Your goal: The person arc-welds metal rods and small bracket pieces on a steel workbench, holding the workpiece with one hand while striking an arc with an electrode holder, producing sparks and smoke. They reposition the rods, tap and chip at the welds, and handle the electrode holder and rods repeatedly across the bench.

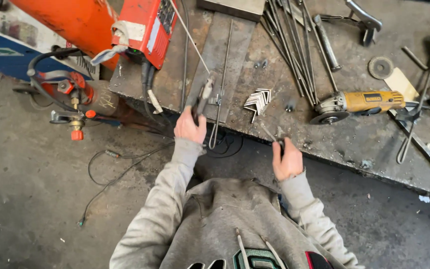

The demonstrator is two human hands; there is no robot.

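My left hand (190,127) grips a welding electrode holder (202,94) at the near edge of the steel workbench (344,144). A long thin welding rod (190,37) sticks up and away from the holder's jaws. My right hand (287,159) is closed on a small dark metal tool (270,135) just off the bench edge. Between my hands, on the bench, lies a stack of small bent metal angle pieces (258,101). A thin bent steel rod (220,89) rests on a flat plate beside the holder.
A red welding machine (148,27) stands at the bench's left end. An orange gas cylinder with regulator (75,99) lies on the concrete floor. A yellow angle grinder (359,103), a bundle of steel rods (294,45), clamps and a grinding disc (380,67) sit on the bench.
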